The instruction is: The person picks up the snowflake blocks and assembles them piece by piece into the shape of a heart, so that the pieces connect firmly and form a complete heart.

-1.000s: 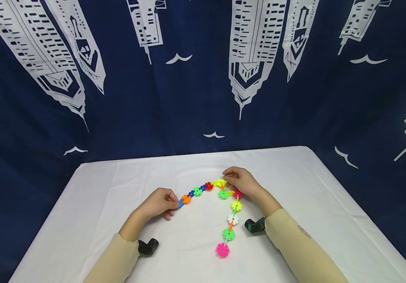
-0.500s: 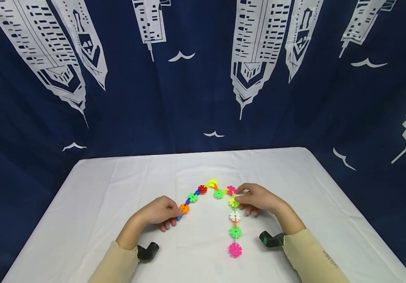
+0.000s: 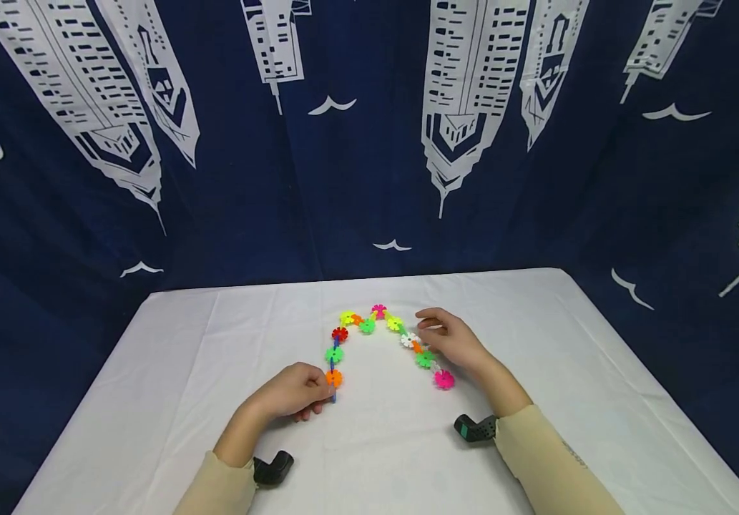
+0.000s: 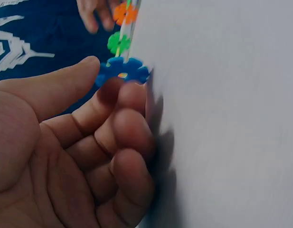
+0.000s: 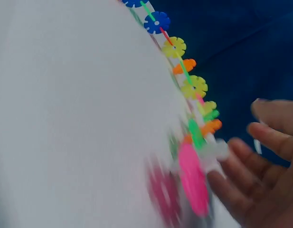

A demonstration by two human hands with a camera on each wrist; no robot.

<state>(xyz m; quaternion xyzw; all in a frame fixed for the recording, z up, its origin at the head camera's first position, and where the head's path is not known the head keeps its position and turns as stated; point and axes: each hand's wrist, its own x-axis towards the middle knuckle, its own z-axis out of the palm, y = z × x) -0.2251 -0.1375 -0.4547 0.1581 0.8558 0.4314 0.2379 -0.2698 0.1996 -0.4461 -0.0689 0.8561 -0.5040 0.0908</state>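
Observation:
A chain of notched, flower-shaped plastic discs, joined edge to edge in many colours, arches over the white table. At its near left end is a blue disc [image 4: 122, 69], which my left hand [image 3: 293, 390] pinches between thumb and index finger. An orange disc [image 3: 333, 378] comes right after it, and a red disc [image 3: 340, 335] sits farther up that side. The other end is a pink disc [image 3: 444, 380]. My right hand [image 3: 449, 336] is beside the white disc [image 3: 410, 340], fingers loosely extended and holding nothing; in the right wrist view its fingertips hover close to the chain.
A white cloth covers the table [image 3: 214, 343]. Behind it hangs a dark blue curtain [image 3: 356, 179] with white building prints. Black wrist cameras [image 3: 272, 469] sit by both sleeves.
The chain has turned from a slanted line with a downward tail into an arch, its pink end swinging right and away. My right hand moved back, then forward along it; my left keeps its pinch.

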